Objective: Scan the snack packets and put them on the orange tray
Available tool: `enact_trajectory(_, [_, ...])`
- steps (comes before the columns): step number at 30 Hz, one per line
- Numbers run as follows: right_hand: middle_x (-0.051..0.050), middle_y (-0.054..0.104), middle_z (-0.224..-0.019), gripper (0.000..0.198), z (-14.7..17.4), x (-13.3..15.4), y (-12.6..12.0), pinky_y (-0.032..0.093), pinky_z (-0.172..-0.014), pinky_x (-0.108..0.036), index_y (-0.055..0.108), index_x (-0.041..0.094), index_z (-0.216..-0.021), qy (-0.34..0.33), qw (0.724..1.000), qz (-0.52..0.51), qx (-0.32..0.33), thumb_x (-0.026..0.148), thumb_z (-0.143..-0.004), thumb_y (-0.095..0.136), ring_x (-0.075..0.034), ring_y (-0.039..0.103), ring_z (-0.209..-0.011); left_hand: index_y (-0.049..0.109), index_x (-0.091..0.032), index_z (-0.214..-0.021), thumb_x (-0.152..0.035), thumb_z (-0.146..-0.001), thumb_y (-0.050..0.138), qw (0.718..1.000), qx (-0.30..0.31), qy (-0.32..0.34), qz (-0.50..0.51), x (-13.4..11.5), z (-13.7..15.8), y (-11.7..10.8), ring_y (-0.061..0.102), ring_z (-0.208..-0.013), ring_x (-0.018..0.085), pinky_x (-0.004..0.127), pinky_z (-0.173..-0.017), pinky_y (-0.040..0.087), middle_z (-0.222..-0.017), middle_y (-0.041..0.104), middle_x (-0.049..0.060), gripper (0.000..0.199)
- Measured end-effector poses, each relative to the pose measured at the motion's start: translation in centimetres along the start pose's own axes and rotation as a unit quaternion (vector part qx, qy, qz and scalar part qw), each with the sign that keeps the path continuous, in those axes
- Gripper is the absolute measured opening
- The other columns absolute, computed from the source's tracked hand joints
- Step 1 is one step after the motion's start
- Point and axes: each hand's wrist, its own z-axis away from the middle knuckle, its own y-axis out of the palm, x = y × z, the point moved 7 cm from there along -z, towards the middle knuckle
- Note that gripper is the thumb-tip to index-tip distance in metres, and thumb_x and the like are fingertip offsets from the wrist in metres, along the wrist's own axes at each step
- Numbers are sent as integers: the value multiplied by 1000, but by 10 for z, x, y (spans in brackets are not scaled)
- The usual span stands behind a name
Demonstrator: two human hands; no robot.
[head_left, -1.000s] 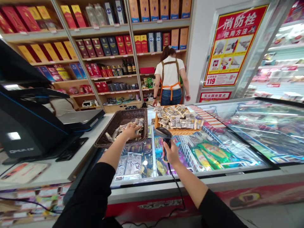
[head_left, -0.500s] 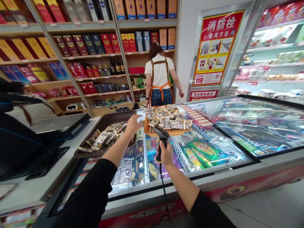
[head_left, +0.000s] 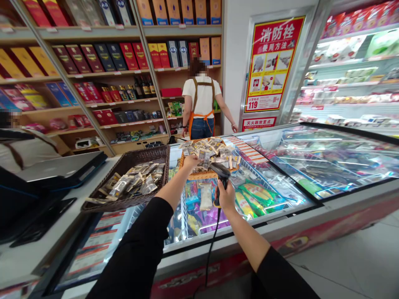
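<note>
My right hand (head_left: 226,195) grips the handle of a black barcode scanner (head_left: 220,169), its cord hanging down in front of the freezer. The scanner's head is beside the near rim of an orange-brown wicker basket (head_left: 199,175) heaped with small clear-and-beige packets. At that basket's left side is my left hand (head_left: 190,162), its fingers drawn together on a small packet (head_left: 203,156); the fingertips are partly hidden. A dark brown wicker basket (head_left: 163,155) further left holds more such packets (head_left: 124,185).
Both baskets rest at the glass-topped freezer (head_left: 299,199), which has frozen goods inside. A counter (head_left: 40,245) with a dark monitor or till is on the left. Behind the freezer stands a person in an apron (head_left: 202,99); another person (head_left: 28,145) is at far left. Shelves (head_left: 109,74) line the back.
My left hand has moved right, from between the baskets to the packets in the orange-brown one. My right hand has shifted slightly right with the scanner. The view has turned a little right.
</note>
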Motion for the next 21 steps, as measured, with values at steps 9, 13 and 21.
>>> enact_trajectory(9, [5,51,-48,26,28,8,77,39,-44,-25,53,22,-84,-54,987,81,128,48,-87,51,-15,50,-38,71,-14,-87,-36,-62,76,987,-96,-6,128,28,44,-115,67,-91,24,35,-82,52,-90,74,10,34])
enact_trajectory(13, [4,53,-50,26,39,4,85,38,-45,-25,56,21,-87,-76,979,110,153,47,-87,52,-16,51,-41,69,-12,-92,-38,-64,75,982,-93,-16,166,49,55,-115,68,-94,24,36,-84,53,-94,74,11,39])
enact_trajectory(21, [4,52,-49,26,41,6,78,37,-44,-25,56,22,-88,-80,976,139,148,46,-88,49,-15,49,-41,68,-12,-90,-31,-66,75,981,-111,-10,161,54,47,-112,68,-95,24,36,-86,52,-94,73,11,32])
